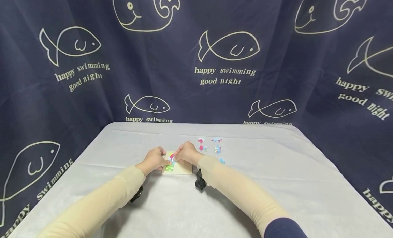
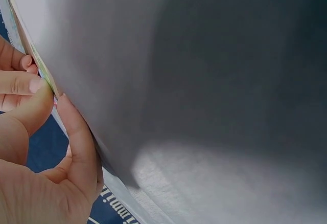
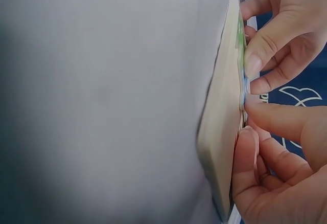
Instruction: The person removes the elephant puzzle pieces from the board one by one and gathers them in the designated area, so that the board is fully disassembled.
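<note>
A pale wooden puzzle board (image 1: 184, 168) lies on the table, with green and blue puzzle pieces (image 1: 169, 168) fitted along its left part. My left hand (image 1: 153, 160) grips the board's left side, thumb over the pieces and fingers at the edge. From the right, my right hand (image 1: 188, 152) reaches over the board and pinches a small pink puzzle piece (image 1: 172, 157) between thumb and index finger. The right wrist view shows the board (image 3: 219, 127) nearly edge-on, with the fingertips of both hands close together on its face. Fingers partly hide the pink piece.
Several loose puzzle pieces (image 1: 217, 149) in pink and blue lie in two columns right of the board, partly behind the right forearm. A white cloth covers the table (image 1: 261, 186). A dark blue curtain (image 1: 184, 87) with fish drawings hangs behind it.
</note>
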{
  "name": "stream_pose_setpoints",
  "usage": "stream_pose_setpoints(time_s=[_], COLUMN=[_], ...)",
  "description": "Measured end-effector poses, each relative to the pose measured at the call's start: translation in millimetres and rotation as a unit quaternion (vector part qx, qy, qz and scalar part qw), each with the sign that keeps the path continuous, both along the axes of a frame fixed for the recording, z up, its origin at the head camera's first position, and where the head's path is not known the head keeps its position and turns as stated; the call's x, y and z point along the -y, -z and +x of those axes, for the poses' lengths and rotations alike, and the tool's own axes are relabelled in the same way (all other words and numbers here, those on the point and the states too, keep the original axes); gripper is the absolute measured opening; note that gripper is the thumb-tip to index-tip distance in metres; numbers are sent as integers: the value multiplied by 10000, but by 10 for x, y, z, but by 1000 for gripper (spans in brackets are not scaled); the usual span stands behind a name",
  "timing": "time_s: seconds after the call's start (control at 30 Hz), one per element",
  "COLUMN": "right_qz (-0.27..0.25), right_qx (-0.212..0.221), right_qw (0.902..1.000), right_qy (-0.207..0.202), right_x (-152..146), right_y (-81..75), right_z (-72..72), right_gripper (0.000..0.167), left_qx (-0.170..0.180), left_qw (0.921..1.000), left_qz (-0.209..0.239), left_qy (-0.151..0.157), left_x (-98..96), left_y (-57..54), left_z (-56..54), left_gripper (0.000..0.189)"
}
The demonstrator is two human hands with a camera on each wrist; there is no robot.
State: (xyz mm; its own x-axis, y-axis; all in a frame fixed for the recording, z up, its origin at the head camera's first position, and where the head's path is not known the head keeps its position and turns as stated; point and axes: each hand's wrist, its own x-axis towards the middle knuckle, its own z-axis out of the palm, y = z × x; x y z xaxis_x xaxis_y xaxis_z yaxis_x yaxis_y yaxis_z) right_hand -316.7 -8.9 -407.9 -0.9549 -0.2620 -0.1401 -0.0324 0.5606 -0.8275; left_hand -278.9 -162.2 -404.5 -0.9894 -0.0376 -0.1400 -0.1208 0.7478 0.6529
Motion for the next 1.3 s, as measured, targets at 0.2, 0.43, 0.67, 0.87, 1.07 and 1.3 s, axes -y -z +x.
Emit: stream_pose_setpoints(time_s=[0.2,0.43,0.67,0.87,1.07,1.3], right_qz=[32,-40,-313,-510,-775,-913], right_qx=[76,29,33,152,230,439], right_qw=[9999,9997,9991,9969,9929,9890], right_qy=[139,221,280,578,874,1080], right_x=[21,34,32,50,57,65], right_y=[-6,-47,-59,-27,18,54], right_z=[13,34,57,54,22,-34], right_gripper=[9,11,10,8,8,12], left_qx=[-4,8,0,5,60,188], left_qw=[10000,10000,10000,10000,10000,9998], left_qz=[-34,54,-11,19,27,-5], left_qy=[-7,13,-12,-7,-27,-62], left_x=[6,15,7,3,-15,-13], left_y=[21,-3,-21,-19,-33,-18], left_z=[-23,-49,-45,-19,-26,-61], left_gripper=[45,43,43,43,43,44])
